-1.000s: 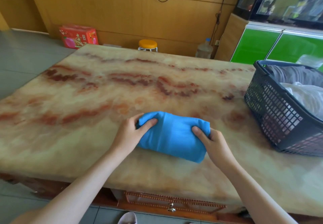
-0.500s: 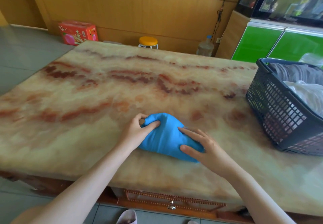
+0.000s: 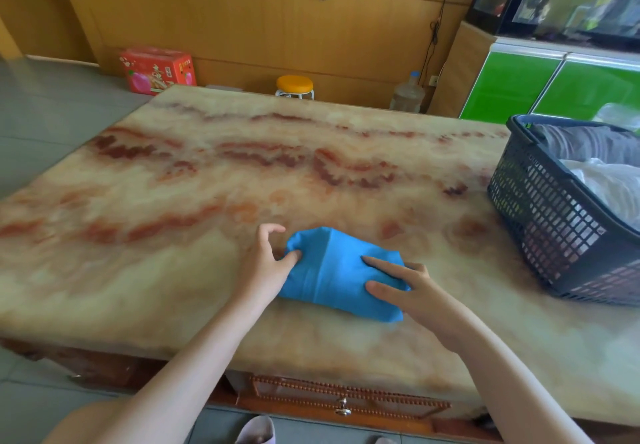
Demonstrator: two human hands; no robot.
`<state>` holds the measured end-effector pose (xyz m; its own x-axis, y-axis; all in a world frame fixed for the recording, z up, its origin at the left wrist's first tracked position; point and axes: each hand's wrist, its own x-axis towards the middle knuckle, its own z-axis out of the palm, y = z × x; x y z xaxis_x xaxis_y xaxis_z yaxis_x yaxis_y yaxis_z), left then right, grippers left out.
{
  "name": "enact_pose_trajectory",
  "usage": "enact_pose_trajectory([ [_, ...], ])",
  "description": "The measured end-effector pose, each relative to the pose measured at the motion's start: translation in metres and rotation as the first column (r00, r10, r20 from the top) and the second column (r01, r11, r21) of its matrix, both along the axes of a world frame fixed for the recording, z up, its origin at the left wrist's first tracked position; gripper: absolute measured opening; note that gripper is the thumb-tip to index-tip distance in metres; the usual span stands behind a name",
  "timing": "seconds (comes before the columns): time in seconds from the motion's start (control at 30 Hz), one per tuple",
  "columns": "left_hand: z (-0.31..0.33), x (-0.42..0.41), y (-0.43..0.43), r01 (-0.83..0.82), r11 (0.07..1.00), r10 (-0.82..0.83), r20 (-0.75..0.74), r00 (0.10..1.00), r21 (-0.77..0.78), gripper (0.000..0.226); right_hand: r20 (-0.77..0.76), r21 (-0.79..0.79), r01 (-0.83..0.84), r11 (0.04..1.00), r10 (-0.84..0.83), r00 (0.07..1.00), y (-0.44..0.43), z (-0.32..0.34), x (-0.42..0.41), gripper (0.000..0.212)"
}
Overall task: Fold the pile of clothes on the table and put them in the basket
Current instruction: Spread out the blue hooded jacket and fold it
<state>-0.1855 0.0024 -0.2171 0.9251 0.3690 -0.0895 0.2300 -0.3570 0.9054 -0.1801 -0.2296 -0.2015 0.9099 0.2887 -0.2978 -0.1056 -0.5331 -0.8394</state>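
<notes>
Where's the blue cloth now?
In the head view, the blue cloth lies on the table between the left hand and right hand, left of the basket.

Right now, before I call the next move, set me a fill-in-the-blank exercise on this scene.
The right hand rests flat on a folded ____ garment.
The basket stands at the ____ end of the table.
The basket already holds grey and white ____.
Missing words: blue; right; clothes.
</notes>
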Motion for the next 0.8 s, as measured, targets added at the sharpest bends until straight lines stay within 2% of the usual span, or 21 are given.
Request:
enact_pose_trajectory([
  [0.07,0.004,-0.002,0.003,0.032,0.998,-0.032,0.008,0.999,0.058,0.043,0.022,-0.015,-0.009,1.0,0.009,1.0,0.001,-0.002,0.003,0.04],
  [0.17,0.012,-0.006,0.005,0.113,0.99,-0.114,-0.013,0.993,-0.083,0.046,0.041,0.021,-0.012,1.0,0.012,0.999,0.003,0.002,0.002,0.044],
  [0.33,0.019,-0.012,0.014,0.243,0.944,-0.248,0.005,0.969,-0.226,0.032,0.05,0.032,0.0,1.0,-0.001,0.999,0.005,0.0,0.002,0.045],
  [0.43,0.02,-0.014,0.02,0.291,0.903,-0.308,-0.005,0.951,-0.315,0.041,0.047,0.04,0.003,0.999,-0.005,0.999,0.006,0.0,0.002,0.045],
  [0.6,0.023,-0.022,0.015,0.357,0.899,-0.378,-0.039,0.925,-0.255,0.058,0.037,0.042,-0.001,0.999,-0.001,0.999,0.007,0.001,0.003,0.045],
  [0.8,0.034,-0.022,0.016,0.42,0.839,-0.481,-0.113,0.869,-0.346,0.031,-0.021,0.053,-0.013,0.999,0.014,1.0,0.004,0.005,0.004,0.045],
])
